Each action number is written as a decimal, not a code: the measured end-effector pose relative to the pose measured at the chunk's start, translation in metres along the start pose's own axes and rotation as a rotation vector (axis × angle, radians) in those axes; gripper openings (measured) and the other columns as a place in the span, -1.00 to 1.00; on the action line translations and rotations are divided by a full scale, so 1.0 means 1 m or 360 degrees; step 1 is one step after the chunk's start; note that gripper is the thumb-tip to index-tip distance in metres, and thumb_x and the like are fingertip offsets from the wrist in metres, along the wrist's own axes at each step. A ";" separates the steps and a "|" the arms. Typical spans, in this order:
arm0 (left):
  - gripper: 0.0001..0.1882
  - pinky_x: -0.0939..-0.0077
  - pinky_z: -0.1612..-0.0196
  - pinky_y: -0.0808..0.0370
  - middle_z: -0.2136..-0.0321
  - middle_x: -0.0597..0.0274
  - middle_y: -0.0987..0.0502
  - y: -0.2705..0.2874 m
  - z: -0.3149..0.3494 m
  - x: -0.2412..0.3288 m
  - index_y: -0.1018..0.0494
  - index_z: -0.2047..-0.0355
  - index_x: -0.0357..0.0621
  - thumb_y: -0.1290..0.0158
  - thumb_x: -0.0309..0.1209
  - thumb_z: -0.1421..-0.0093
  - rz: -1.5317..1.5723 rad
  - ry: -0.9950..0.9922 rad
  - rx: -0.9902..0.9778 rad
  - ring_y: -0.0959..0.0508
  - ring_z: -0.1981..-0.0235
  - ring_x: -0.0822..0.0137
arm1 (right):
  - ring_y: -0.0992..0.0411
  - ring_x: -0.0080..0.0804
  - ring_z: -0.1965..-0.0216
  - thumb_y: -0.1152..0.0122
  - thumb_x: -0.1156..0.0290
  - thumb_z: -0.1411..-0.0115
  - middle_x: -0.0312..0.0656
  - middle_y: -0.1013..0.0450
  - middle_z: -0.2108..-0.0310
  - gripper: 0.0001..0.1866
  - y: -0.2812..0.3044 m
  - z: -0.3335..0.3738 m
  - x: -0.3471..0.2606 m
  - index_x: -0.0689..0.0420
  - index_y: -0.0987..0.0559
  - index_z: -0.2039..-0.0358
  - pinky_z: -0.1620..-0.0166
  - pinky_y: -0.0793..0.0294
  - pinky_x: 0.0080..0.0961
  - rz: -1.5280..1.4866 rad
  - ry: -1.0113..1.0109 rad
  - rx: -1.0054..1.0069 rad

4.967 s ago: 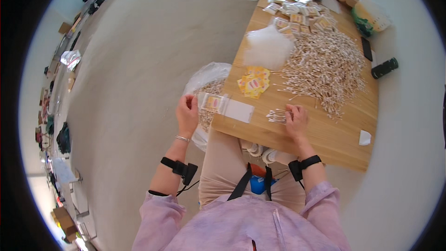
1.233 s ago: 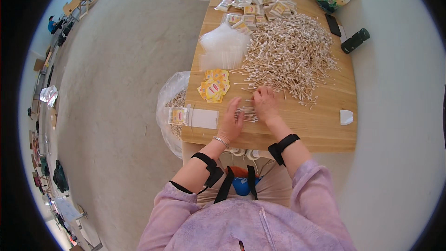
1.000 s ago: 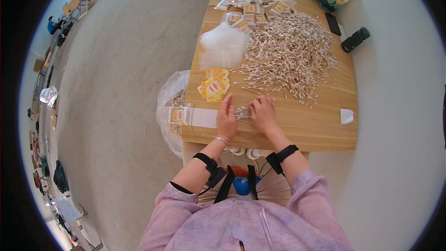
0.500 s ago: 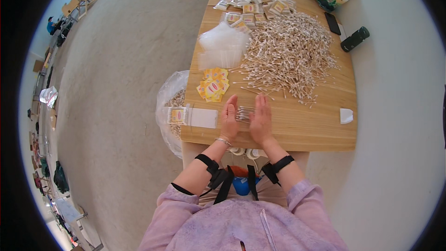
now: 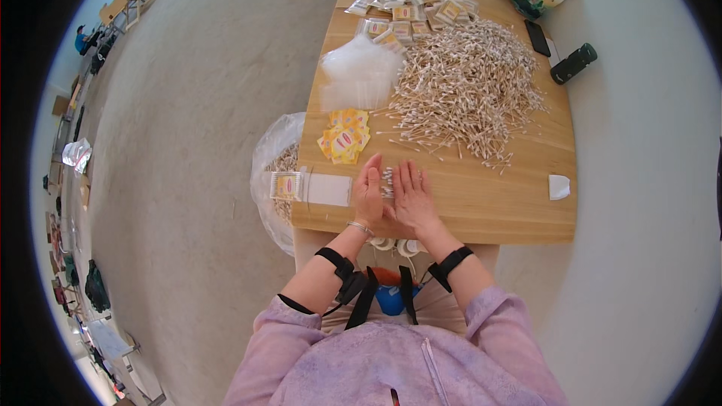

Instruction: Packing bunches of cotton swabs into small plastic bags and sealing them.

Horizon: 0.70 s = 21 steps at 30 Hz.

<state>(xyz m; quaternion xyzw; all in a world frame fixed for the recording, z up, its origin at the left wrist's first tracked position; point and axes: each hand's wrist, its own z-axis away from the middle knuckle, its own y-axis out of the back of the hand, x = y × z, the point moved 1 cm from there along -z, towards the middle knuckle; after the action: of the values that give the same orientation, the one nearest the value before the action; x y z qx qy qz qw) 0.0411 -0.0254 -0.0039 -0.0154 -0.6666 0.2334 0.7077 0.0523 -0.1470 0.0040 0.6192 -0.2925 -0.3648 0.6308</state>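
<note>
A small row of cotton swabs (image 5: 387, 183) lies on the wooden table between my two hands, its white tips showing in the gap. My left hand (image 5: 368, 193) stands on edge at the left end of the row, fingers stretched. Flat over the rest of the swabs lies my right hand (image 5: 412, 194), fingers extended and hiding most of the sticks. Both thumbs come close together at the near side. Left of my left hand are a white card tray (image 5: 329, 190) and a clear pack of swabs with a yellow label (image 5: 286, 186).
Beyond my hands spreads a big heap of loose swabs (image 5: 470, 90). Yellow cards (image 5: 345, 137), clear bags (image 5: 359, 71) and filled packs (image 5: 410, 11) lie left and behind. A phone (image 5: 537, 37), dark bottle (image 5: 574, 64) and white scrap (image 5: 559, 187) line the right side by the wall.
My right hand has turned flatter and moved left over the swabs, narrowing the gap between the hands. My left hand has barely moved.
</note>
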 end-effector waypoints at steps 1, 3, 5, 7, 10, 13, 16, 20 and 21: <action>-0.48 0.40 -0.26 -0.14 -0.16 -0.01 -0.24 -0.002 -0.001 -0.001 -0.17 -0.16 -0.38 0.30 -0.18 -0.39 -0.0015 -0.0021 -0.0003 -0.23 -0.21 0.22 | 0.28 -0.06 -0.37 0.02 -0.19 -0.09 0.03 0.14 -0.33 -0.06 0.000 -0.004 0.004 0.25 -0.02 -0.28 -0.34 0.41 -0.06 0.0026 -0.0012 -0.0045; -0.48 0.40 -0.26 -0.14 -0.16 0.01 -0.24 -0.002 0.000 -0.002 -0.17 -0.16 -0.38 0.30 -0.18 -0.39 0.0022 -0.0006 0.0000 -0.23 -0.21 0.23 | 0.23 -0.07 -0.36 0.00 -0.09 -0.11 0.03 0.11 -0.32 -0.12 0.003 -0.007 0.009 0.23 -0.03 -0.28 -0.33 0.38 -0.05 -0.0114 0.0019 0.0066; -0.49 0.40 -0.27 -0.13 -0.16 0.02 -0.25 0.000 -0.002 0.000 -0.17 -0.16 -0.37 0.29 -0.19 -0.38 0.0057 0.0009 0.0008 -0.23 -0.21 0.23 | 0.19 -0.08 -0.35 -0.03 0.01 -0.13 0.03 0.07 -0.31 -0.17 0.006 -0.005 0.010 0.22 -0.04 -0.27 -0.33 0.35 -0.04 -0.0257 0.0053 0.0176; -0.48 0.40 -0.27 -0.12 -0.17 0.05 -0.24 0.008 -0.003 0.003 -0.18 -0.17 -0.35 0.29 -0.17 -0.38 0.0019 -0.0036 0.0110 -0.22 -0.21 0.24 | 0.09 -0.09 -0.33 -0.04 0.16 -0.17 0.01 0.01 -0.29 -0.29 0.016 0.000 0.010 0.22 -0.11 -0.25 -0.33 0.22 -0.11 -0.0547 -0.0250 0.0315; -0.47 0.42 -0.27 -0.10 -0.19 0.06 -0.22 0.005 -0.011 0.006 -0.17 -0.18 -0.33 0.29 -0.15 -0.38 0.0058 -0.0058 0.0066 -0.21 -0.22 0.26 | -0.01 -0.06 -0.28 0.00 0.43 -0.15 0.04 -0.06 -0.25 -0.40 0.002 0.002 0.036 0.25 -0.15 -0.22 -0.31 0.11 -0.22 -0.1660 -0.0498 0.0807; -0.45 0.43 -0.26 -0.10 -0.19 0.06 -0.21 -0.004 -0.008 0.003 -0.16 -0.19 -0.32 0.29 -0.13 -0.38 -0.0092 0.0017 -0.0023 -0.20 -0.23 0.27 | -0.02 -0.02 -0.28 0.08 0.54 -0.13 0.06 -0.10 -0.23 -0.44 -0.009 -0.008 0.032 0.27 -0.18 -0.19 -0.30 0.06 -0.30 -0.2197 -0.0638 0.1026; -0.47 0.47 -0.24 -0.11 -0.15 0.03 -0.27 -0.011 -0.003 -0.004 -0.18 -0.18 -0.33 0.28 -0.15 -0.38 -0.0086 -0.0084 -0.0029 -0.23 -0.20 0.28 | 0.01 -0.14 -0.31 0.11 0.59 -0.13 0.02 -0.08 -0.25 -0.43 -0.005 -0.007 0.010 0.24 -0.19 -0.21 -0.30 0.05 -0.33 -0.1858 -0.0443 0.0915; -0.46 0.46 -0.25 -0.10 -0.16 0.02 -0.25 -0.008 -0.004 -0.001 -0.17 -0.18 -0.33 0.28 -0.14 -0.38 0.0039 -0.0028 -0.0008 -0.21 -0.21 0.26 | 0.08 -0.11 -0.34 0.01 0.50 -0.13 0.01 -0.07 -0.26 -0.40 -0.002 0.003 0.012 0.25 -0.17 -0.22 -0.32 0.10 -0.25 -0.0890 -0.0174 0.0825; -0.46 0.45 -0.25 -0.10 -0.16 0.01 -0.25 -0.006 -0.004 -0.002 -0.16 -0.18 -0.34 0.29 -0.14 -0.38 0.0049 -0.0026 -0.0012 -0.21 -0.21 0.25 | 0.13 -0.11 -0.35 -0.02 0.35 -0.14 0.02 0.00 -0.29 -0.35 0.005 0.009 0.011 0.25 -0.13 -0.24 -0.33 0.16 -0.18 -0.0514 -0.0114 0.0535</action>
<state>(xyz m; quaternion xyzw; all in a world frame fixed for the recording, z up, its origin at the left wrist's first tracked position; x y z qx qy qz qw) 0.0471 -0.0303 -0.0045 -0.0265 -0.6730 0.2418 0.6985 0.0517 -0.1608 0.0083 0.7410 -0.2684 -0.4290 0.4415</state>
